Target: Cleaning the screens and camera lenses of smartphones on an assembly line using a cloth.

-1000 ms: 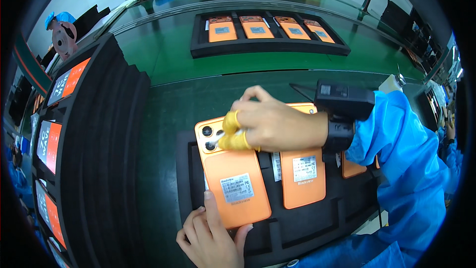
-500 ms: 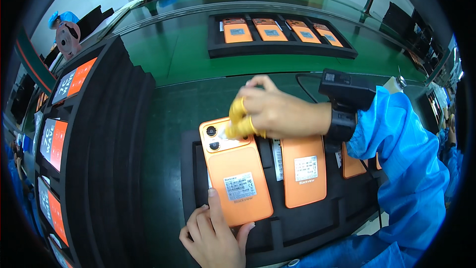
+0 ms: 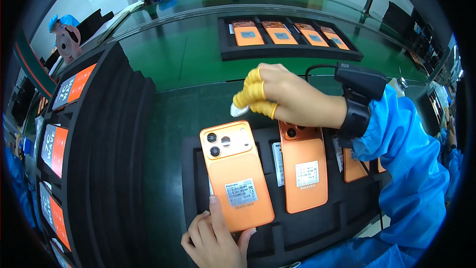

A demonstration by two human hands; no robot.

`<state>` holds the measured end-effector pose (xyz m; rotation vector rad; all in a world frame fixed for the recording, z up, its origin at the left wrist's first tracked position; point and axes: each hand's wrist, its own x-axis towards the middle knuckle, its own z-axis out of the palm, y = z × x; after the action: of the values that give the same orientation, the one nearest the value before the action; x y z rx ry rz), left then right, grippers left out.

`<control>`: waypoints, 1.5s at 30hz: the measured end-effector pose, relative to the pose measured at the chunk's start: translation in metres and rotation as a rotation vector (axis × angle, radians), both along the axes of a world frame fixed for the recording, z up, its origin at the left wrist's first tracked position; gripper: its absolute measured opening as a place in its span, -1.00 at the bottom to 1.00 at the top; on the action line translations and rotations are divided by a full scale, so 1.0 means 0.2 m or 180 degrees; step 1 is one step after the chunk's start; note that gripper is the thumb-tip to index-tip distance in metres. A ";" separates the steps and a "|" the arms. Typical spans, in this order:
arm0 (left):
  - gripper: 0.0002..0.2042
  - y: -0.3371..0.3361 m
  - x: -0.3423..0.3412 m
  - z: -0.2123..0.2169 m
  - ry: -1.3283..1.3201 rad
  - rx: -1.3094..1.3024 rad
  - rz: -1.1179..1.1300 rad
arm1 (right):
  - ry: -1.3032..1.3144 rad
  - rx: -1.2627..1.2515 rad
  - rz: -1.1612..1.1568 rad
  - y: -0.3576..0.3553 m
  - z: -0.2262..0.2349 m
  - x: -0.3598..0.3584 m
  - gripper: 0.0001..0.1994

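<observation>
My left hand point(image 3: 215, 241) grips the lower end of an orange phone point(image 3: 242, 173), its index finger along the left edge and its thumb at the bottom. The phone lies back up and slightly tilted over a black foam tray point(image 3: 302, 233), with its camera lenses at the far end and a white label below them. My right hand point(image 3: 277, 92), wearing yellow finger cots, pinches a small white wipe point(image 3: 239, 111) just above and beyond the camera end, apart from the phone. A second orange phone point(image 3: 305, 188) sits in the tray to the right, partly under my right forearm.
On the green conveyor point(image 3: 193, 64), another black tray point(image 3: 292, 53) holds several orange phones. At the left rises a tall stack of black foam trays point(image 3: 99, 168), with several printed orange-and-grey phones on their faces. A black device with a cable point(image 3: 361, 78) is strapped to my right wrist.
My right hand has lifted the wipe off the camera area and moved up, uncovering the lenses. The far tray has shifted to the right. My left hand has stayed on the phone.
</observation>
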<state>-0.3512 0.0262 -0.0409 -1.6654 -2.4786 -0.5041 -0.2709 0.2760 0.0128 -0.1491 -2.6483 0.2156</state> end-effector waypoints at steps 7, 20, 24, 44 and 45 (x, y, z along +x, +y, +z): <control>-0.21 -0.01 -0.07 -0.01 -0.0055 0.0019 -0.0040 | -0.0308 -0.3300 -0.0299 -0.05 0.11 -0.08 -0.79; -0.22 -0.03 -0.17 -0.02 -0.0173 0.0104 -0.0054 | -0.0265 -0.3768 -0.0506 -0.11 0.08 -0.19 -0.81; -0.21 -0.02 -0.19 -0.03 -0.0059 0.0042 -0.0071 | -0.0420 -0.2801 -0.0208 -0.10 0.02 -0.23 -0.82; -0.21 -0.01 -0.34 -0.08 0.0055 0.0102 -0.0071 | -0.0067 0.0334 0.0534 -0.10 -0.22 -0.48 -0.81; -0.21 0.00 -0.34 -0.08 0.0011 0.0099 -0.0064 | -0.0141 0.0379 0.0528 -0.10 -0.21 -0.46 -0.81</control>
<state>-0.4187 0.0254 -0.0566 -1.6800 -2.4410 -0.5388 -0.3624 0.2553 -0.0296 0.1064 -2.7103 0.1093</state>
